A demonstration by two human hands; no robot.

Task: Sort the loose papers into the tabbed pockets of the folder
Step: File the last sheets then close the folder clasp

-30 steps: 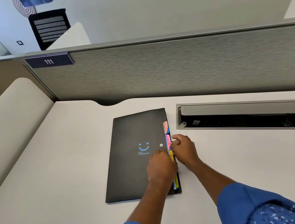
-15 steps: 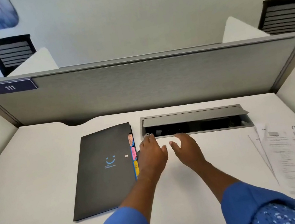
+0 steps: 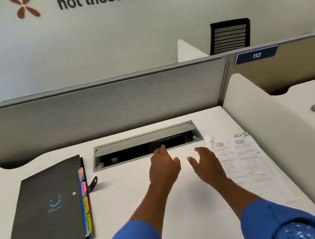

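One white worktop [image 3: 136, 196] is bounded at the rear by a grey partition [image 3: 92, 112] and on the right by a rounded white divider [image 3: 280, 131]. One black folder [image 3: 45, 215] is laid closed on it, well to the left of the cable tray [image 3: 146, 145], which is taken here as the landmark. Four coloured tabs [image 3: 84, 197] are counted along the folder's right edge, and a small strap [image 3: 94, 183] is seen sticking out just beside them; what the pockets hold cannot be told. The loose papers [image 3: 241, 159] are spread to the right of the cable tray, against the divider; their number cannot be told. The tray's lid is raised, and only dark, indistinct contents are shown inside. Bare worktop is left between folder and papers, in front of the tray. There two hands are held empty above the surface: the left hand [image 3: 164, 170], fingers loosely spread, a fingertip at the tray's front edge, and the right hand [image 3: 207, 165], open wide, just beside the papers' left edge.
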